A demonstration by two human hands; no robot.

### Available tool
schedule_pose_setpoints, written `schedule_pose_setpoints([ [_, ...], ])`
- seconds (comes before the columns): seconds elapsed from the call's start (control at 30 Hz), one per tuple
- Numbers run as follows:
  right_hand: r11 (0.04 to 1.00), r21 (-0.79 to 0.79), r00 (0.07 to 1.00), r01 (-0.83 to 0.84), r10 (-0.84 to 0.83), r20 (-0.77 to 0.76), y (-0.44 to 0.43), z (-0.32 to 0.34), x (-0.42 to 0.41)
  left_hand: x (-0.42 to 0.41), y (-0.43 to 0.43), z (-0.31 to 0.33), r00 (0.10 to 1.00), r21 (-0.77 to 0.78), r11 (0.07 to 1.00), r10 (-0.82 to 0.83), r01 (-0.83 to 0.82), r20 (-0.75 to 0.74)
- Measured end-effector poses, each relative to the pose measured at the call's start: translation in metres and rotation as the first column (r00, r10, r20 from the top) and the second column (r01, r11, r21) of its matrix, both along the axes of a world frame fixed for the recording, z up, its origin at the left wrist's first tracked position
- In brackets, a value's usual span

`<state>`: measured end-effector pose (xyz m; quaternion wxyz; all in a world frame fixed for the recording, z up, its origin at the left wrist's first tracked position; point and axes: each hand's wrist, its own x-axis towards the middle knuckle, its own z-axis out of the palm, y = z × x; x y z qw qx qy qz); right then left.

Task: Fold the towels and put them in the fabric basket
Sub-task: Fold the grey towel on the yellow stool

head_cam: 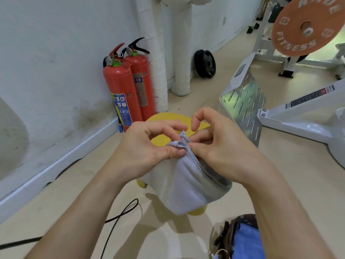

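Observation:
A pale grey-blue towel (183,186) hangs doubled over in front of me, above a small yellow stool (169,120). My left hand (149,148) pinches its stitched top edge between thumb and forefinger. My right hand (218,144) pinches the same edge right beside it, fingertips almost touching the left ones. The towel's lower part drapes over the stool's near side. At the bottom right, a dark brown patterned fabric basket (230,234) holds a blue folded cloth (247,242).
Two red fire extinguishers (128,85) stand against the white wall behind the stool. A black cable (119,217) runs over the floor at left. White gym equipment (280,113) and an orange weight plate (306,25) fill the right side.

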<state>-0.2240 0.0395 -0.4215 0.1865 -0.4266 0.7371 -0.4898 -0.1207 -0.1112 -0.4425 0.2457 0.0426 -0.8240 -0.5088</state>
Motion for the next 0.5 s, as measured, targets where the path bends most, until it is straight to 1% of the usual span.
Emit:
schedule_pose_setpoints([
  [0.07,0.999,0.026,0.999,-0.024,0.026,-0.048,-0.001,0.002,-0.003,-0.003,0.0,0.001,0.997,0.071,0.994,-0.081,0.081,0.004],
  [0.13,0.999,0.033,0.994,-0.033,0.037,-0.103,-0.002,0.006,-0.006,-0.007,0.002,0.003,0.997,0.084,0.994,-0.062,0.064,-0.035],
  [0.23,0.995,0.045,0.988,-0.084,0.089,-0.122,0.001,0.022,-0.015,-0.013,0.002,0.01,0.988,0.229,0.972,0.088,-0.058,-0.127],
  [0.27,0.99,0.083,0.985,-0.113,0.123,-0.117,0.004,0.03,-0.02,-0.015,0.001,0.014,0.976,0.271,0.958,0.144,-0.096,-0.164],
  [0.33,0.959,0.236,0.977,-0.159,0.188,-0.103,0.012,0.047,-0.03,-0.018,-0.003,0.02,0.953,0.315,0.937,0.222,-0.15,-0.206],
  [0.37,0.931,0.333,0.969,-0.149,0.204,-0.139,0.014,0.053,-0.035,-0.019,-0.005,0.022,0.946,0.329,0.929,0.246,-0.168,-0.213],
  [0.4,0.907,0.408,0.955,-0.101,0.203,-0.215,0.015,0.057,-0.042,-0.02,-0.007,0.023,0.938,0.343,0.92,0.272,-0.188,-0.216],
  [0.43,0.901,0.434,0.936,-0.024,0.172,-0.306,0.014,0.06,-0.048,-0.02,-0.009,0.024,0.931,0.358,0.912,0.291,-0.201,-0.221],
  [0.47,0.913,0.405,0.917,0.054,0.115,-0.381,0.012,0.061,-0.054,-0.02,-0.012,0.024,0.925,0.372,0.905,0.304,-0.206,-0.228],
  [0.5,0.931,0.349,0.906,0.109,0.052,-0.421,0.01,0.063,-0.059,-0.02,-0.015,0.023,0.925,0.388,0.9,0.304,-0.2,-0.227],
])
